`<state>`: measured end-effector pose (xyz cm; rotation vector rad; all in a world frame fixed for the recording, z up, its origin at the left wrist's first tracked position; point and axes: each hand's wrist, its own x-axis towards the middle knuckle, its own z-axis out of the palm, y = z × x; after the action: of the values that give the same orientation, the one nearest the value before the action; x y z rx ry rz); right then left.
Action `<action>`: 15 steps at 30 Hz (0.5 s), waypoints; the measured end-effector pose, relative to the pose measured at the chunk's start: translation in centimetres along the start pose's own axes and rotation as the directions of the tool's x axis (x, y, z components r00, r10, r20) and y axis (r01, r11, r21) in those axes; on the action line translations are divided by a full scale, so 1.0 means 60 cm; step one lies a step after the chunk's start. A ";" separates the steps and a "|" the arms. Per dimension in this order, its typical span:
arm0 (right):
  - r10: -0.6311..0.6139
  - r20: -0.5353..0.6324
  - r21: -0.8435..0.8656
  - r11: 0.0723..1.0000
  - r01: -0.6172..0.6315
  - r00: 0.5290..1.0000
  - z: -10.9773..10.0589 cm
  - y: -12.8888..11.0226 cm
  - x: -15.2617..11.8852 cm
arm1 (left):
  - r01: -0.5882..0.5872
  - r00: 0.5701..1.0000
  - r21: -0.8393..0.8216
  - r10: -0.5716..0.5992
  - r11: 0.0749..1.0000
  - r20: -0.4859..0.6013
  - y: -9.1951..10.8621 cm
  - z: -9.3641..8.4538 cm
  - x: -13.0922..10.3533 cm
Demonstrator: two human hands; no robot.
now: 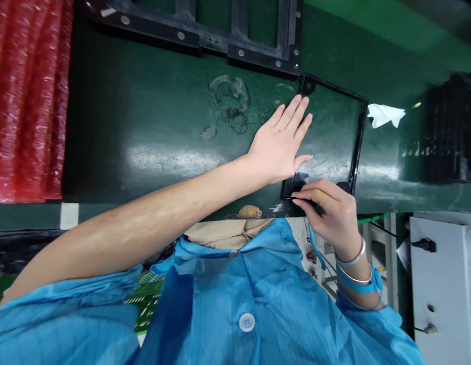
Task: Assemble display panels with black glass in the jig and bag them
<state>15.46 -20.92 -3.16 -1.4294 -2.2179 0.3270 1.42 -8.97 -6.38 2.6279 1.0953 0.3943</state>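
Green counter [163,116] carries a thin black rectangular frame [359,146]; left hand [278,147] lies spread across it, right hand [330,205] pinches a slim dark implement [290,197], near-corner work seemingly unfinished.

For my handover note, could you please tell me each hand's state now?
Left hand: open, over the left edge of a black rectangular frame.
Right hand: closed, pinching a thin, silvery tool.
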 end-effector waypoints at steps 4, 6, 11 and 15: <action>-0.042 0.012 -0.014 0.999 0.042 0.999 -0.002 0.002 0.005 | 0.002 1.000 -0.013 -0.002 1.000 -0.009 -0.001 0.002 0.000; -0.042 0.014 -0.028 0.999 0.042 0.999 -0.002 0.001 0.005 | -0.005 1.000 -0.022 0.004 1.000 -0.029 -0.002 0.006 -0.001; -0.043 -0.007 -0.081 0.996 0.043 0.999 0.007 -0.006 -0.002 | -0.017 0.998 -0.037 0.014 0.999 -0.061 -0.005 0.011 -0.002; -0.001 -0.091 -0.102 0.995 -0.008 0.996 0.014 0.000 -0.008 | -0.001 0.999 -0.026 0.000 1.000 -0.036 -0.003 0.008 -0.001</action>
<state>15.18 -21.30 -4.01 -1.4713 -2.1860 0.1481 1.43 -8.96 -6.88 2.6082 1.0934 0.4538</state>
